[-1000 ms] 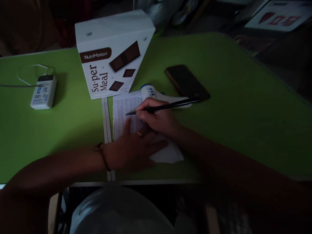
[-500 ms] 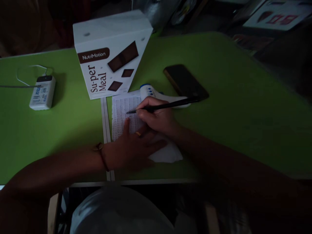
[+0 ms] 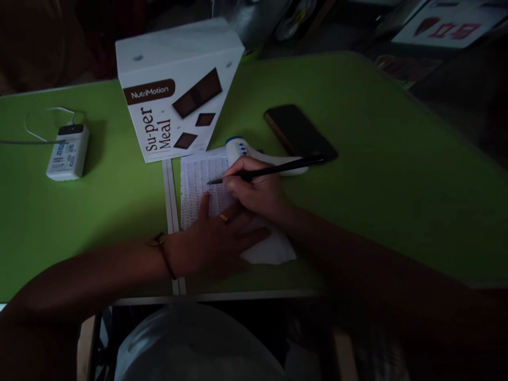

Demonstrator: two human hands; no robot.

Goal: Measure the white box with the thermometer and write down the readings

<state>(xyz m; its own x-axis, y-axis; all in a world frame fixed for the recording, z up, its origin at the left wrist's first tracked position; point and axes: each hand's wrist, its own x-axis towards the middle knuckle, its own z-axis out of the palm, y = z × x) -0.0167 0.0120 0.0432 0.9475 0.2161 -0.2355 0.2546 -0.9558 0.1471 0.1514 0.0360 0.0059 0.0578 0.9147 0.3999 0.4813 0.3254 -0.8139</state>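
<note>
A sheet of paper (image 3: 194, 185) covered in small rows of writing lies on the green table. My left hand (image 3: 222, 235) is spread flat over its lower part, fingers apart, with a ring on one finger. Between the fingertips of my right hand (image 3: 256, 185) is a black pen (image 3: 286, 167), slanted, its tip at the written rows. Whether the tip touches the paper I cannot tell. Just behind my right hand lies a white and blue handheld device (image 3: 238, 150), partly covered by the hand and pen; it looks like an infrared thermometer.
Behind the paper stands a white NutriMotion box (image 3: 154, 124). A dark phone (image 3: 301, 129) lies to the right of it. At the left is a white power bank (image 3: 69, 153) with a cable. A pale strip (image 3: 170, 196) crosses the green table (image 3: 397, 185).
The whole view has shifted very slightly, so things sit a little further left. Both hands and the pen keep nearly the same pose on the paper.
</note>
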